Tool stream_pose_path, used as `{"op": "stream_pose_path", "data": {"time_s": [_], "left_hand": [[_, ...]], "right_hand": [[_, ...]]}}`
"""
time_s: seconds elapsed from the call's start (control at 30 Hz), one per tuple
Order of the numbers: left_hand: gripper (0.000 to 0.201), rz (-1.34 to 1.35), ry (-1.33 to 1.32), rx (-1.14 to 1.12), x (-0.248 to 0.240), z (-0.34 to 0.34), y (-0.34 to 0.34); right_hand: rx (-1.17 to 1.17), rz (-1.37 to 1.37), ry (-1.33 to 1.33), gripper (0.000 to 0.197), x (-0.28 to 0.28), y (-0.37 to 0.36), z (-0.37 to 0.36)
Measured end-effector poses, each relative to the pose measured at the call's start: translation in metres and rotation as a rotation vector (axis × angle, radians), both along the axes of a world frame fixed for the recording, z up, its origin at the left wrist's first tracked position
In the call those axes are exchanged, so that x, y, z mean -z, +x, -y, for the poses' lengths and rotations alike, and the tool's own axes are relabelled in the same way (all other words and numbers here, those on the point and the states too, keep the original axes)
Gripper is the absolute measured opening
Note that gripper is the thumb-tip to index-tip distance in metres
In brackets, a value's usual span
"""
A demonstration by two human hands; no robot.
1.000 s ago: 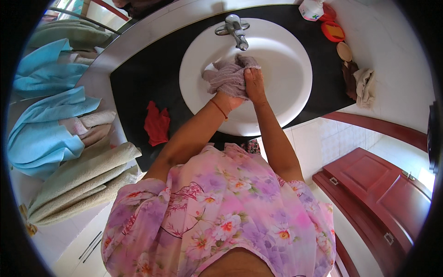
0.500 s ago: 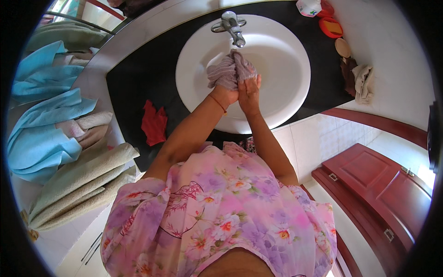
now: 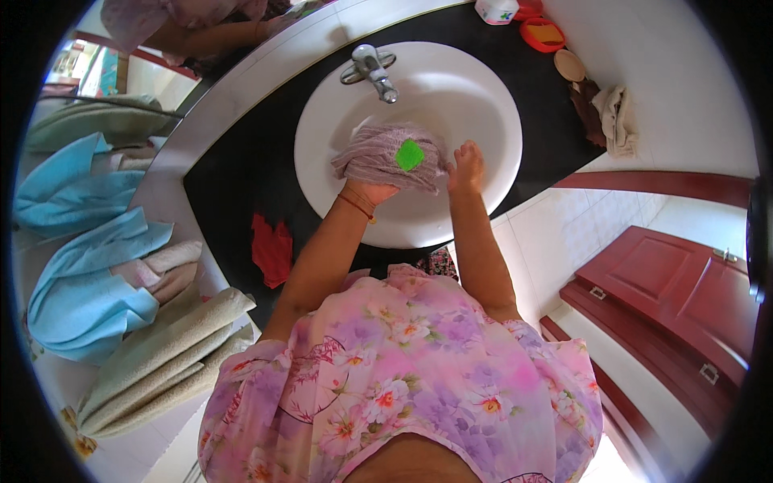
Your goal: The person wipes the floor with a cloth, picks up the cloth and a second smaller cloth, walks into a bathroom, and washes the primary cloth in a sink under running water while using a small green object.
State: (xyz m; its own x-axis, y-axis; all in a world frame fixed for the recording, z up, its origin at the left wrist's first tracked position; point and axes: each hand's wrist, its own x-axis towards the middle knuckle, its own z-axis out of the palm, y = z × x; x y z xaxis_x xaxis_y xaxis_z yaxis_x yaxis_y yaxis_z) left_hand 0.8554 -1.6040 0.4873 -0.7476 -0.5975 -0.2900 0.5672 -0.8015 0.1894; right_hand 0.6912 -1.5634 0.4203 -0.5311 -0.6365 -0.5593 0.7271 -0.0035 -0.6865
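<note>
A wet, mauve-grey striped cloth [image 3: 374, 153] is spread over my left hand [image 3: 372, 193], above the bowl of the white sink [image 3: 503, 121]. The fingers of that hand are hidden beneath the cloth. On top of the cloth shows a flat, bright green four-sided patch [image 3: 410, 154]; whether it lies loose or belongs to the cloth I cannot make out. My right hand [image 3: 467, 167] is just right of the cloth's edge, its fingers raised and loosely bent, apart from the thumb, with nothing seen in it. Beyond the cloth stands the chrome faucet [image 3: 372, 72].
A red cloth [image 3: 271, 251] lies on the black counter [image 3: 233, 145] left of the sink. At the back right are a white bottle [image 3: 497, 10], a red soap dish [image 3: 543, 35], a brush [image 3: 569, 66] and folded cloths [image 3: 616, 121]. Towels [image 3: 161, 362] hang at the left.
The bunched cloth has opened out over my left hand, and the green patch has come into sight. My right hand has moved off the cloth to the right. The view has shifted slightly.
</note>
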Motion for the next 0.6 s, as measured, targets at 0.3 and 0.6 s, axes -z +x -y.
{"op": "stream_pose_path", "data": {"time_s": [0.3, 0.6], "left_hand": [[0.035, 1.577, -1.767, 0.936, 0.016, 0.010, -0.036], [0.041, 1.965, -2.199, 0.817, -0.008, -0.022, -0.043]], "right_hand": [[-0.219, 0.468, -0.135, 0.049, -0.017, 0.087, 0.007], [-0.773, -1.720, 0.267, 0.046, 0.012, 0.094, 0.009]]}}
